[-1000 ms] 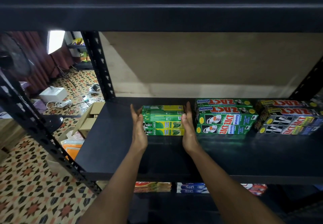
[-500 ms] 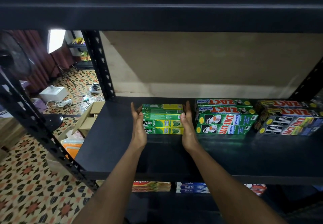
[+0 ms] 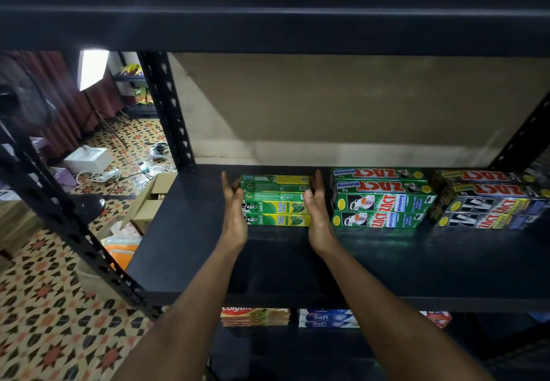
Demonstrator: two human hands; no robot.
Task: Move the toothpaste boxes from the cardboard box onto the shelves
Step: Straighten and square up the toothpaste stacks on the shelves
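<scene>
A white box (image 3: 89, 159) sits beside a power strip (image 3: 103, 174) on the floor (image 3: 44, 306).

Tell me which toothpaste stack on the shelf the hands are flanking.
The green-and-yellow Darlie stack, leftmost of three: the left hand and right hand stand open at its ends. The green Zact stack and black Zact stack lie further right.

**One head-worn view, close on the shelf**

A single wide-angle camera, worn on the head, is facing forward and slightly down into the dark shelf (image 3: 193, 246) from close range. The left hand (image 3: 235, 220) and right hand (image 3: 318, 217) are extending ahead of it mid-frame. The tiled floor (image 3: 44, 306) is showing along the left edge.
</scene>
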